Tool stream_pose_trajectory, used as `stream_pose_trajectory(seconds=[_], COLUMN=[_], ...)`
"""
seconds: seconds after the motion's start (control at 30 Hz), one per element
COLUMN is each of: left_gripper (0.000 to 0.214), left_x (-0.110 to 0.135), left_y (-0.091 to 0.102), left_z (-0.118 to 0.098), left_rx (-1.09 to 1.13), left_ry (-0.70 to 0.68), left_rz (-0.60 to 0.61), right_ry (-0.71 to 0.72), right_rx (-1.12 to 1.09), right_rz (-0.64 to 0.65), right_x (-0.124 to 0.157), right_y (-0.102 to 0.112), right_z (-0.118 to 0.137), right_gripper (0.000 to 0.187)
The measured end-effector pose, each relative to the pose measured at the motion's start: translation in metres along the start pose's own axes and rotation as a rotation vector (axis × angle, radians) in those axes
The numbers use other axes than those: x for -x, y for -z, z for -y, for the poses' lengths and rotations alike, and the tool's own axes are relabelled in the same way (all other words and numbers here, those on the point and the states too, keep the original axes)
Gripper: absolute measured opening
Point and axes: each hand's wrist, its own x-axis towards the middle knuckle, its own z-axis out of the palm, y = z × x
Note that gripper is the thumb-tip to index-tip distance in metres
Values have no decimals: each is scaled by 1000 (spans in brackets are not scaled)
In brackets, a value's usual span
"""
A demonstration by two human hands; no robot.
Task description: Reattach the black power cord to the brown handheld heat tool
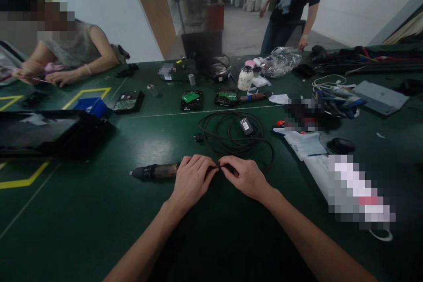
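An electric screwdriver (158, 171) lies on its side, its bit pointing left. My left hand (194, 174) is closed around its rear end, which is hidden under the palm. My right hand (246, 176) pinches the end of a black power cable (271, 152) that curves in from the coil behind. The fingertips of both hands meet at the screwdriver's tail, where a small dark piece shows between them; whether the two ends are joined cannot be seen. Just beyond the hands, the coil carries a labelled adapter box (246, 126) and a mains plug (199, 138).
Opened hard drives (191, 100) with green boards stand in a row behind the coil, near another screwdriver (254, 97). A black tray (49, 134) and blue bin (91, 106) are left; a white bag-like item (306, 145) is right. A seated person (82, 48) works at left; another stands behind.
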Motion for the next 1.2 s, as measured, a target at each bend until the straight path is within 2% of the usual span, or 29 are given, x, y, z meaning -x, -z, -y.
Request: stream_pose_trajectory(seconds=[0.57,1.2], left_gripper=[17,13], left_x=[-1,-3], left_y=[10,9], left_z=[-5,-6], left_rx=[49,29], left_ry=[-7,18], left_rz=[34,20], right_ry=[3,2], right_rx=[12,2], right_rz=[5,13], right_x=[0,0], right_y=[2,1], right_z=[2,1], right_gripper=[17,17])
